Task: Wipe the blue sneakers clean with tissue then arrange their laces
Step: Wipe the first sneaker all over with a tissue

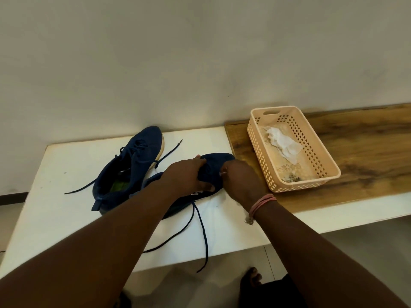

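plain pale wall [200,52] backs one white tabletop [55,185], which meets one wood-grain counter [367,152] along its right edge. two blue sneakers are present. far sneaker [135,161] lies near the tabletop's back edge, toe toward the wall, opening toward the camera, green insole visible; its two lace ends trail out, one toward the left edge, one toward the back right. near sneaker [213,172] lies near the right edge, toe pointing at the counter, heel partly hidden under the left forearm. its two loose laces [203,227] run toward the front edge, one end hanging past it.

left hand [189,178] grips the near sneaker across its upper, fingers curled over the top. right hand [242,183] sits just beside it on the same sneaker, fingers bent at the lace area; whether they pinch a lace cannot be told. one pink band [262,202] circles the right wrist.

one peach perforated basket [329,174] stands on the counter near the seam, holding one crumpled white tissue [282,142]. one bare foot [251,278] shows on the floor below the front edge.
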